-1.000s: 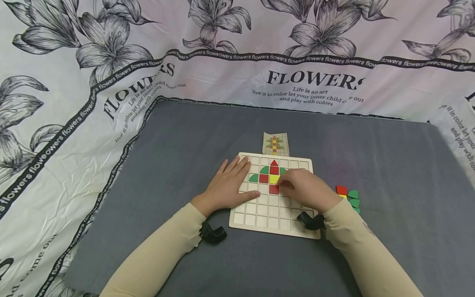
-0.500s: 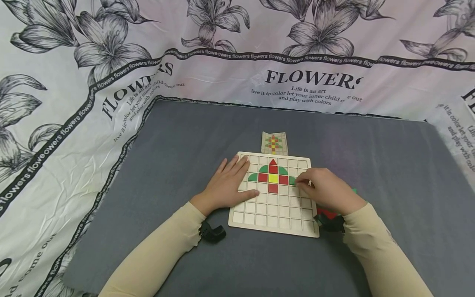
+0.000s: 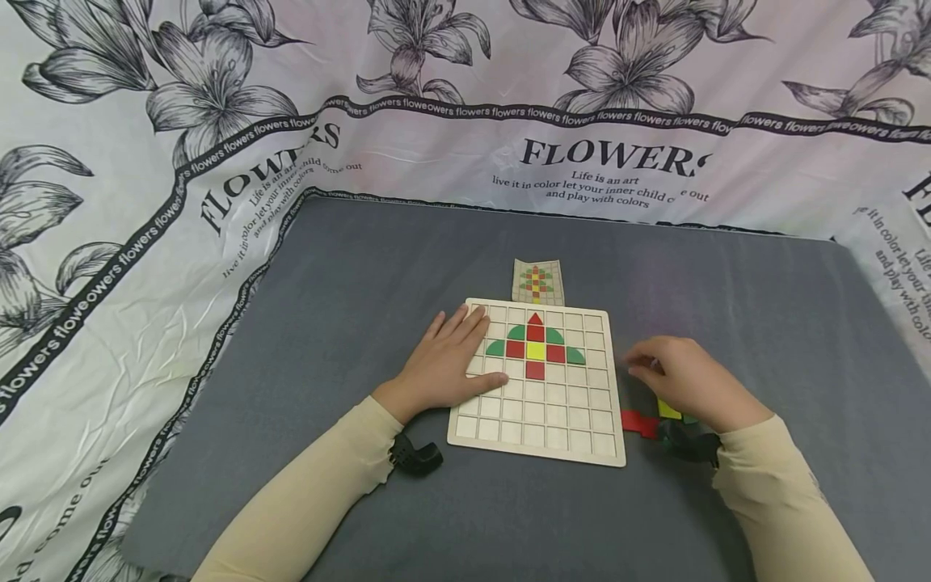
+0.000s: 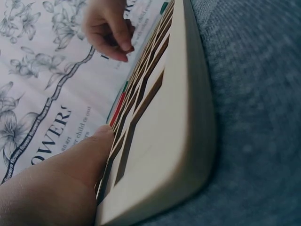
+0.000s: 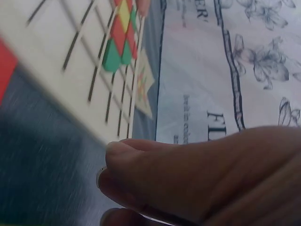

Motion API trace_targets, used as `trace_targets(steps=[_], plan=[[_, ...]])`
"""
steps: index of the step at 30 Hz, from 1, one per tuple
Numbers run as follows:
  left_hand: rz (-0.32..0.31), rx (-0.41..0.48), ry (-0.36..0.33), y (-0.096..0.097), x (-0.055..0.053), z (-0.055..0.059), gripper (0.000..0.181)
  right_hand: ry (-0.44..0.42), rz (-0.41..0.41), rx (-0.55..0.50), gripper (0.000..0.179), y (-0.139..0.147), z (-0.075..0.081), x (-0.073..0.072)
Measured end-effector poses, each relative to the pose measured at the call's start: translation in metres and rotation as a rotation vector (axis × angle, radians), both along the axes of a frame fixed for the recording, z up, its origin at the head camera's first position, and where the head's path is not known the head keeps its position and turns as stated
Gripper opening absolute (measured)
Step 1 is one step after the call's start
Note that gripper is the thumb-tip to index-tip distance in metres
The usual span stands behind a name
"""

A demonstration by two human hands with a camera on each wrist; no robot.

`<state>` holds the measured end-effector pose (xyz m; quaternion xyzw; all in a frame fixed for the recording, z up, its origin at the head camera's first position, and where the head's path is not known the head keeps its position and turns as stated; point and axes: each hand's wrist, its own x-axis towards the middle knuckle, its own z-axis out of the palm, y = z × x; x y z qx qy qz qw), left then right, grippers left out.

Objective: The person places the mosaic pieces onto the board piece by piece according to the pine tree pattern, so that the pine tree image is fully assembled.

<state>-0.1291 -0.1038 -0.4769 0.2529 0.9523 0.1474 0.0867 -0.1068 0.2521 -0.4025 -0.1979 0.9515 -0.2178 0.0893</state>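
Observation:
The left hand (image 3: pixel 444 368) lies flat with spread fingers on the left side of a pale wooden grid board (image 3: pixel 534 436), its thumb reaching inward. Set in the grid are a red piece with a pointed top (image 3: pixel 534 325), a yellow square (image 3: pixel 535 350), several red squares and green quarter-rounds. The outermost green quarter-round (image 3: pixel 575 356) ends the right side of the pattern. Just beyond the board's right edge, the right hand (image 3: pixel 687 376) hovers with loosely curled fingers. Nothing shows between its thumb (image 5: pixel 124 157) and fingers in the right wrist view.
Behind the board lies a small pattern card (image 3: pixel 538 281) with a similar coloured design. Loose red pieces (image 3: pixel 640 423) and a yellow piece (image 3: pixel 667 410) sit by the board's right edge, partly under the right hand. Flower-printed cloth (image 3: pixel 611 174) borders the grey tabletop (image 3: pixel 378 267).
The right hand has moved right, off the board, after letting go of the green quarter-round at the pattern's right end. A red square beside the yellow one is now uncovered. The left hand stays put.

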Motion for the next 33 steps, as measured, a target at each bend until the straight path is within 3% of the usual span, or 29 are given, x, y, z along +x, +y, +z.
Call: trace_targets(steps=[16,25,33], plan=[[0.005,0.01,-0.007,0.0,0.001,0.002,0.102,-0.039,-0.079,0.071,0.023,0.046,-0.003,0.007],[0.01,0.005,-0.009,0.001,0.0,0.001,0.103,-0.066,-0.097,0.111,0.031,0.059,-0.005,0.009],[0.009,0.006,-0.01,0.001,0.001,0.002,0.103,-0.051,-0.095,0.127,0.026,0.065,-0.011,0.005]])
